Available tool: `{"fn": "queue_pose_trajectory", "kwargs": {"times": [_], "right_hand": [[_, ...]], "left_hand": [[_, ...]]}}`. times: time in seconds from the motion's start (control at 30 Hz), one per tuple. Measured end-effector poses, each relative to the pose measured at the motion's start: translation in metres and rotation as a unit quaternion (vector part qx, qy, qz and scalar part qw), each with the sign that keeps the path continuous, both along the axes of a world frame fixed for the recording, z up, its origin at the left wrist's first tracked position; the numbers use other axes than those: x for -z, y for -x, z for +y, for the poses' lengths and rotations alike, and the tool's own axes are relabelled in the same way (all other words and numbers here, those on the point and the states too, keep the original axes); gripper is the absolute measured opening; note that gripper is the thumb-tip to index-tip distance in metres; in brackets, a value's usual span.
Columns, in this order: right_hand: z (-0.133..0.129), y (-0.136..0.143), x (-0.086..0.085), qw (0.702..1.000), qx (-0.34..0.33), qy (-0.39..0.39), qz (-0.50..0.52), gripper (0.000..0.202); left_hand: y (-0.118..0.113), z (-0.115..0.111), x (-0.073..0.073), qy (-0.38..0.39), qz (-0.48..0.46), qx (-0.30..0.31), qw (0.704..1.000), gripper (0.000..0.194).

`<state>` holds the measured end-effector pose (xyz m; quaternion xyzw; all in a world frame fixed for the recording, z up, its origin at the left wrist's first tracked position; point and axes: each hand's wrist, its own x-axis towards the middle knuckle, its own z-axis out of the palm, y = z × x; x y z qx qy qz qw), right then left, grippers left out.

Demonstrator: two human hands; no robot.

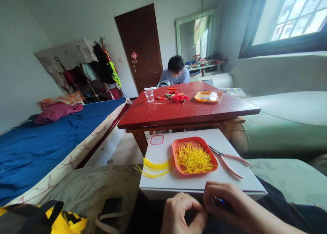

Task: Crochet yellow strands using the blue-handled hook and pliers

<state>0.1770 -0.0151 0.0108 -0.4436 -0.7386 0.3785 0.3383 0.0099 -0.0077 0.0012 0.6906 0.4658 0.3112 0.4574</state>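
My left hand (pixel 182 213) is low in the view with its fingers curled into a pinch; what they hold, if anything, is too small to tell. Close against it, my right hand (pixel 226 201) is closed around a dark, bluish object (pixel 221 202), perhaps a tool, mostly hidden by the fingers. Just beyond them lies a white box (pixel 158 183). On it rests an orange-red tray (pixel 176 146) full of short yellow strands (pixel 194 158). Longer yellow strands (pixel 157 166) lie left of the tray, and pliers with pink handles (pixel 230 162) lie to its right.
Behind the box stands a red table (pixel 153 113) with a clear cup (pixel 149 96), red fluffy items (pixel 180 97) and a yellow tray (pixel 198 97). A person (pixel 176 70) sits at its far side. A dark phone (pixel 110 206) lies at lower left.
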Motion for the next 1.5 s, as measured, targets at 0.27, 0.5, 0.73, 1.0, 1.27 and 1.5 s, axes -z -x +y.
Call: {"fn": "queue_pose_trajectory", "kwargs": {"times": [0.27, 0.5, 0.73, 1.0, 1.27, 1.5], "right_hand": [[0.002, -0.012, 0.001, 0.996, 0.016, -0.076, -0.049, 0.024], [-0.009, -0.022, -0.014, 0.880, -0.046, -0.437, -0.181, 0.051], [-0.007, -0.017, -0.026, 0.859, -0.082, -0.467, -0.191, 0.060], [-0.002, -0.041, -0.014, 0.886, -0.093, -0.402, -0.212, 0.050], [0.003, -0.026, 0.007, 0.925, -0.033, -0.325, -0.192, 0.043], [0.003, -0.027, 0.015, 0.944, -0.033, -0.293, -0.147, 0.031]], "left_hand": [[0.005, 0.005, -0.003, 0.272, -0.188, 0.005, 0.944, 0.013], [-0.001, 0.009, 0.004, 0.445, -0.304, 0.052, 0.841, 0.017], [0.002, 0.008, -0.005, 0.456, -0.258, 0.047, 0.851, 0.019], [0.015, 0.013, 0.008, 0.399, -0.257, 0.059, 0.878, 0.027], [0.016, 0.014, 0.002, 0.208, -0.184, -0.010, 0.961, 0.038], [0.016, 0.013, 0.000, 0.210, -0.208, -0.019, 0.955, 0.032]]}}
